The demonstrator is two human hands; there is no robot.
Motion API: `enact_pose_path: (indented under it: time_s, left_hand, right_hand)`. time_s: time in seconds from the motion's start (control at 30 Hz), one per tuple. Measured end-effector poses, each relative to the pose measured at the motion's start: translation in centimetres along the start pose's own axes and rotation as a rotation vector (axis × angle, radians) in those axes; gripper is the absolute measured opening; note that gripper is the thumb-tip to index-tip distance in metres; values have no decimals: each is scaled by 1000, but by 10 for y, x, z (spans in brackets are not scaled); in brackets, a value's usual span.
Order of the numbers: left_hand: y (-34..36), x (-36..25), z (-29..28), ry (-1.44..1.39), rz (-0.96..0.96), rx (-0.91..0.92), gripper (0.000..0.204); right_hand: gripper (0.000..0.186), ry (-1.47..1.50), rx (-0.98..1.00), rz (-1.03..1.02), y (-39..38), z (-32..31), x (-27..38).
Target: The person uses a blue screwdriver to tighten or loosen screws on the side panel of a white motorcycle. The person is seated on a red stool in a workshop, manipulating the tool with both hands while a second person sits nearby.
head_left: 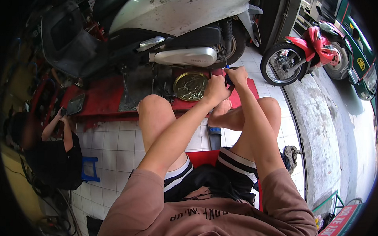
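Note:
My right hand [238,76] is closed around a thin-shafted tool [227,67] with a blue part near its top; its exact kind is hard to make out. The shaft points up towards the rear wheel [235,47] of a silver scooter [173,14]. Close beside it, my left hand [215,89] is closed too, with something dark between the two hands and its grip mostly hidden. To the left of my left hand, a round gold-rimmed tray [176,92] of small metal parts lies on a red platform [107,96].
A blue-marked slipper [214,138] lies on the white tiles below my hands. At left, a person in black [53,152] holds a small dark thing, near a blue stool [90,168]. A red motorcycle [313,51] stands at right beyond the door track.

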State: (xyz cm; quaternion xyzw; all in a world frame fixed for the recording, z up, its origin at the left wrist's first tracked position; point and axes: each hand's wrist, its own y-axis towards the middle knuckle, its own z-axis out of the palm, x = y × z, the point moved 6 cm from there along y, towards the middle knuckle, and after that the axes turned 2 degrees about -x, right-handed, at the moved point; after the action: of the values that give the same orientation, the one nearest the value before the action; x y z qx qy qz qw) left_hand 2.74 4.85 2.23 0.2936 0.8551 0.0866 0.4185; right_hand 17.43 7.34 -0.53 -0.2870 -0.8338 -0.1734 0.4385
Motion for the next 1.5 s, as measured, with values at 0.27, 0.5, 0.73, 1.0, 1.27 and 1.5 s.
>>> enact_pose_path:
  time_s: [0.27,0.5,0.73,1.0,1.27,1.5]
  left_hand:
    - [6,5,14,-72,-117,-13,44]
    - [1,13,22,-86,-231,22,49]
    - [-11,-29,-20,416,139,-41,35]
    - [-6,-21,-4,471,188,-99,25]
    - [-11,-16,-1,50,-142,-114,47]
    - [0,23,19,-282,-292,-87,58]
  right_hand:
    - [33,515,201,243,-1,13,-11]
    - [22,546,301,247,2,17,-21]
    - [35,271,83,136,5,3,-16]
    - [37,279,-5,13,2,-3,-10]
    - [21,766,393,248,-1,20,-17]
    - [18,800,548,295,-11,30,-7]
